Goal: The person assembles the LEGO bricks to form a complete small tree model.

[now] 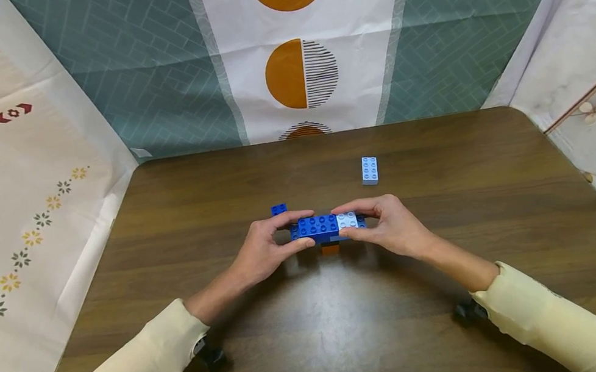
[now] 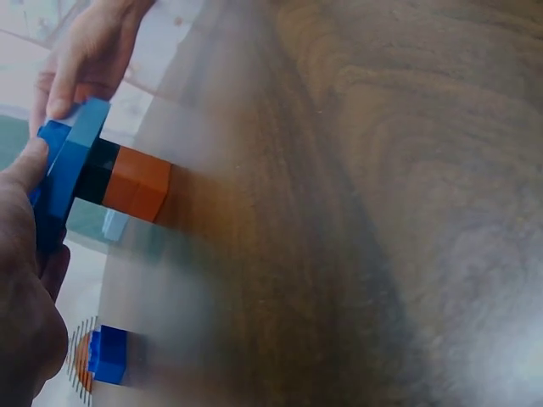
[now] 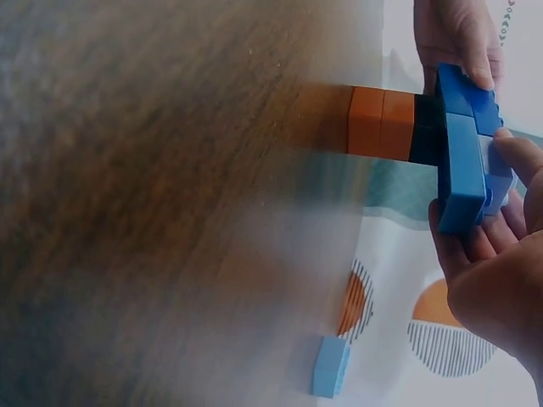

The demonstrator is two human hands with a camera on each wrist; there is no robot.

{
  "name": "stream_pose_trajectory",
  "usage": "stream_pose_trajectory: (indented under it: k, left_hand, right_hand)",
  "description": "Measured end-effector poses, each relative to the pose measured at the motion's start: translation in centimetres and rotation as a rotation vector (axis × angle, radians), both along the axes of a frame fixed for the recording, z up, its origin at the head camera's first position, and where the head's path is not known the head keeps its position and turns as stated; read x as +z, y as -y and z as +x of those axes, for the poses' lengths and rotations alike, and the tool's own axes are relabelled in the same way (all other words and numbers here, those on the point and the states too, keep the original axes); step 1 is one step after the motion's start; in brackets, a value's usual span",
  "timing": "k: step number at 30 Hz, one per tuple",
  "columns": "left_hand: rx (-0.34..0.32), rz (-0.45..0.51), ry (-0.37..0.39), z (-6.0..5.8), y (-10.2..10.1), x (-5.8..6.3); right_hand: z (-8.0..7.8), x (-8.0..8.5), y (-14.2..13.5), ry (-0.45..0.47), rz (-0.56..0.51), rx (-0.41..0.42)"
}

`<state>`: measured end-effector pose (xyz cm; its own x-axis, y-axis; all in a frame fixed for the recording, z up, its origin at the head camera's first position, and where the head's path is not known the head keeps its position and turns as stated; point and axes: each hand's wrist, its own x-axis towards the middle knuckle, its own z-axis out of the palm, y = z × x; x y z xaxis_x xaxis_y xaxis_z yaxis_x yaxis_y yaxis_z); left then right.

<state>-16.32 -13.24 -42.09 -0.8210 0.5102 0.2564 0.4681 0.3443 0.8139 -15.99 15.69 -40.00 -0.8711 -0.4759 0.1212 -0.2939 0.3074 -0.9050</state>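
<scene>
A tower of toy building bricks stands on the table, with orange bricks (image 3: 382, 123) at its foot and a dark brick (image 3: 427, 129) above them. Across these lies a wider layer with a light blue brick (image 3: 462, 170) in it. On top are a blue brick (image 1: 318, 225) and, to its right, a pale blue brick (image 1: 347, 221). My left hand (image 1: 263, 248) holds the blue brick between thumb in front and fingers behind. From the other side my right hand (image 1: 393, 224) pinches the pale brick the same way. Fingers partly hide the layer's ends.
A loose light blue brick (image 1: 370, 170) lies farther back, right of the tower. Behind my left hand sits a small blue brick (image 1: 278, 209). The wooden table (image 1: 209, 184) ends at hanging cloths on the back and sides.
</scene>
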Motion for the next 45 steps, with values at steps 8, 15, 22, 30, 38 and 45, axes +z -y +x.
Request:
stream_pose_trajectory:
  k: [8,15,22,30,38,45]
  left_hand:
    - [-0.018,0.01,0.008,-0.2,0.0,0.4]
    - [-0.003,0.023,0.019,-0.1,-0.1,0.2]
    - [0.003,0.031,0.024,-0.1,-0.3,0.1]
    - [0.017,0.035,0.014,0.1,-0.3,-0.1]
    - [0.023,0.02,0.023,0.2,-0.2,0.1]
    - [-0.01,-0.012,-0.017,-0.2,-0.1,0.5]
  right_hand:
    - [0.2,-0.1,0.1,-0.035,0.014,-0.007]
    - [0.1,-0.5,0.4,-0.041,0.018,-0.011]
    - [0.0,-0.7,0.3,-0.051,0.003,-0.022]
    - [0.0,-0.8,0.5,-0.068,-0.005,-0.02]
    - [-0.1,-0.7,0.4,-0.035,-0.019,0.008]
    - [-1.4,-0.6,-1.0,-0.011,-0.145,-0.001]
